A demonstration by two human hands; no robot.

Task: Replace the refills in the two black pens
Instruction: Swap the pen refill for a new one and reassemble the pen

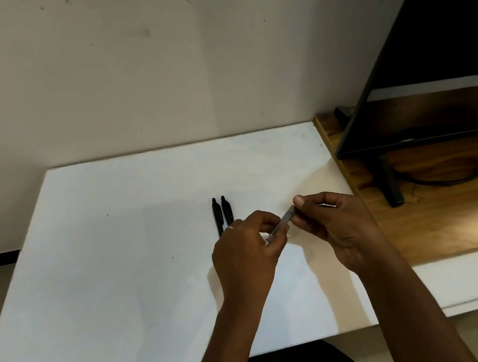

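Two black pens (217, 215) (227, 210) lie side by side on the white board (119, 262), pointing away from me, their near ends hidden behind my left hand. My left hand (244, 252) and my right hand (332, 222) hold a thin, pale, clear strip (282, 224) between them, just right of the pens and above the board. The strip looks like a refill or a small packet of refills; I cannot tell which. My right thumb and fingers pinch its upper end, and my left fingers close on its lower end.
A black monitor (435, 87) on a black stand (390, 185) sits on the wooden surface (456, 215) at the right, with a dark cable (450, 178) beside it. A scuffed wall runs behind the board. The board's left half lies bare.
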